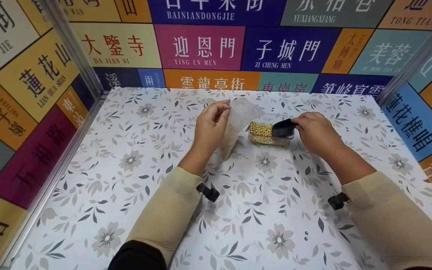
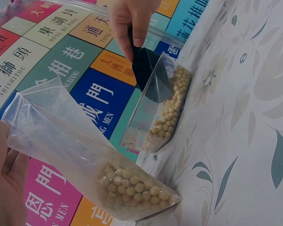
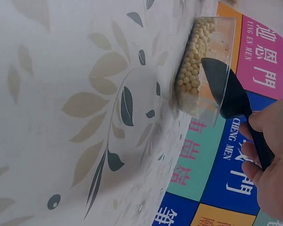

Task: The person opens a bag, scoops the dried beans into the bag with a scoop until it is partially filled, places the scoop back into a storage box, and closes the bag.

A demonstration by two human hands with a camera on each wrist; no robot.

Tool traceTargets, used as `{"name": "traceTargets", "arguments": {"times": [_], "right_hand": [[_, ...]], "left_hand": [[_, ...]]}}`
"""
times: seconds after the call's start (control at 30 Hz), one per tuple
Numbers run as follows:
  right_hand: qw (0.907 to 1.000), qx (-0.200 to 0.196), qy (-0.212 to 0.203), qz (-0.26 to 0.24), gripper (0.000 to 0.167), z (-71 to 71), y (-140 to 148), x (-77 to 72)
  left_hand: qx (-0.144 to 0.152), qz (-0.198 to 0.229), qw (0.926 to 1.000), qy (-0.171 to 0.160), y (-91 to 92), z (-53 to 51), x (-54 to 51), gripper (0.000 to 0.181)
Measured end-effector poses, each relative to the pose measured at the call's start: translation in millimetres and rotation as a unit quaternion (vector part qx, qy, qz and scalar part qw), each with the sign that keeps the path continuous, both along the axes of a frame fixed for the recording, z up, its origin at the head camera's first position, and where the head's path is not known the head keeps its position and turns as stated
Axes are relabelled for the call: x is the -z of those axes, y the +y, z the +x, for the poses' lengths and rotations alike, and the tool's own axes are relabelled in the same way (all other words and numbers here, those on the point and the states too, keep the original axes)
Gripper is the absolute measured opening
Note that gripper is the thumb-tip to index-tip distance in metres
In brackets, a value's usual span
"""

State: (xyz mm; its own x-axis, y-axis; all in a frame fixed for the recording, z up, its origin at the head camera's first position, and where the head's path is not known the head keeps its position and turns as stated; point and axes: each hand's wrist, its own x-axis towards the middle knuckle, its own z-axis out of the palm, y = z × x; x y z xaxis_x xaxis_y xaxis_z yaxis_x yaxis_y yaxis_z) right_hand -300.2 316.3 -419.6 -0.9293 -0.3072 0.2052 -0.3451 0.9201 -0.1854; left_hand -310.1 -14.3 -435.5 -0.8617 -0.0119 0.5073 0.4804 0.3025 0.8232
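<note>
A black scoop (image 3: 232,92) is held by its handle in my right hand (image 1: 316,132). Its blade dips into a clear plastic box (image 2: 140,113) among yellowish soybeans (image 3: 192,61). To the left of the box, a clear zip bag (image 2: 61,122) stands on the table with soybeans (image 2: 132,188) gathered in its bottom. My left hand (image 1: 212,122) pinches the bag's top edge, and the bag's mouth looks parted. In the left wrist view the left fingers are partly cut off by the frame edge.
A white table covering (image 1: 238,210) with grey flowers and leaves lies beneath everything. Colourful panels (image 1: 201,47) with printed characters stand behind and on both sides of the table. Clear rails (image 1: 77,56) run up the corners.
</note>
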Motion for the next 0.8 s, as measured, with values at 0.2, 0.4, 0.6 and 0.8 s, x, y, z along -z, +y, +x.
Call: {"name": "traceTargets", "arguments": {"times": [0.2, 0.4, 0.6, 0.8], "right_hand": [[0.9994, -0.001, -0.008, 0.034, 0.032, -4.9, -6, 2.8], [0.9996, -0.017, -0.007, 0.02, 0.031, -9.6, -11, 7.4], [0.9992, -0.016, -0.033, -0.014, 0.03, -12.2, -14, 11.0], [0.9962, -0.011, -0.074, -0.044, 0.034, -16.8, -19, 15.7]], "left_hand": [[0.002, 0.011, 0.9999, -0.009, 0.4, 0.0, -0.7, 0.011], [0.006, 0.019, 0.9997, -0.013, 0.6, 0.2, -0.4, 0.01], [0.007, 0.014, 0.9998, -0.012, 0.5, 0.1, -0.2, 0.011], [0.007, 0.001, 1.0, 0.0, -0.1, -0.1, 0.8, 0.013]]}}
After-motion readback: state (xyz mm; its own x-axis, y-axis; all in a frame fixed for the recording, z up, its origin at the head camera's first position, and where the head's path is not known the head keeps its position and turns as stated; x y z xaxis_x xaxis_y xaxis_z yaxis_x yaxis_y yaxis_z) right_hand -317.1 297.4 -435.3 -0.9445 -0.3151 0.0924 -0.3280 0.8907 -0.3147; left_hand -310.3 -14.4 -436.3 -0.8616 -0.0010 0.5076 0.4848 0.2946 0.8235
